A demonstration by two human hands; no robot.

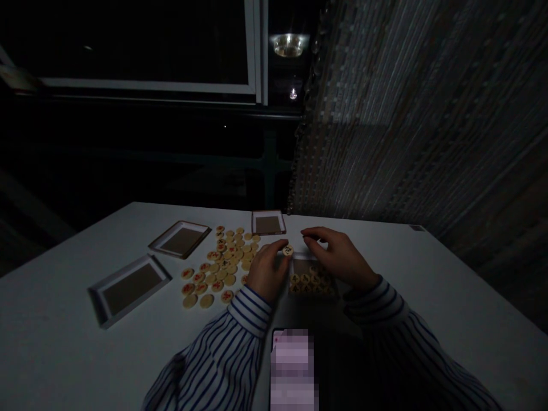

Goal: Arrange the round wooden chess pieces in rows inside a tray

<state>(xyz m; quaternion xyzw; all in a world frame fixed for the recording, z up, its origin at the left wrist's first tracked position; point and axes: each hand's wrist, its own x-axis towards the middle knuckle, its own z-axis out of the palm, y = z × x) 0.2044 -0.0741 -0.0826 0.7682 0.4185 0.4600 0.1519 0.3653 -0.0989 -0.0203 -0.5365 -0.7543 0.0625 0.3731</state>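
Observation:
My left hand (268,270) pinches a round wooden piece (287,250) with a dark character, just past the upper left corner of a box (305,265). Several black-marked pieces (305,279) stand in rows in that box, some of them in shadow. Over the box's right side is my right hand (340,257), its thumb and index finger apart with nothing seen between them. To the left of my left hand lies a loose spread of round pieces (230,279), some with red characters, some with black ones and some plain.
An empty grey box (97,301) and a brown-edged tray (165,250) rest at the left of the white table (432,285). Another small tray (268,232) is at the back edge. A phone (293,371) lies in front. A bead curtain (363,131) hangs behind.

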